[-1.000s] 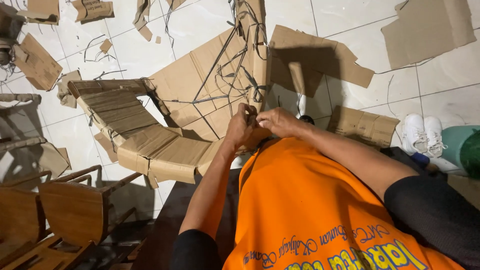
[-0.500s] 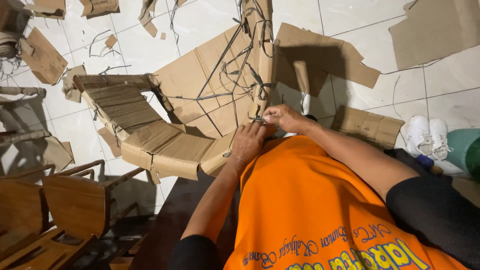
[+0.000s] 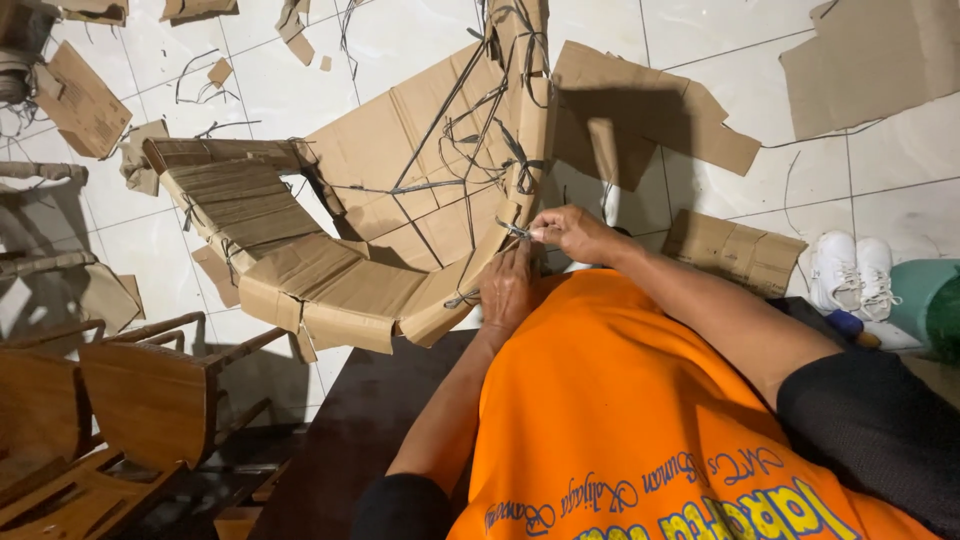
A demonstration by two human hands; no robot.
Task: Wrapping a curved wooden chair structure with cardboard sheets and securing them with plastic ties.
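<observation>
A curved shape wrapped in brown cardboard [image 3: 330,280] and bound with dark string stands in front of me. My left hand [image 3: 508,290] presses against its near cardboard edge. My right hand [image 3: 570,232] pinches a thin dark string [image 3: 512,230] at the same edge, fingers closed on it. More dark strings [image 3: 470,130] run across the cardboard panel behind. I wear an orange shirt [image 3: 640,420] with black sleeves.
Cardboard scraps [image 3: 80,95] and string bits litter the white tiled floor. A flat cardboard piece [image 3: 735,250] lies at right, near white shoes [image 3: 850,275] and a green container [image 3: 930,305]. Wooden chair frames [image 3: 110,400] stand at lower left.
My hands, clasped together a second ago, have parted. The left hand has dropped onto the cardboard edge and the right now pulls a string at that edge.
</observation>
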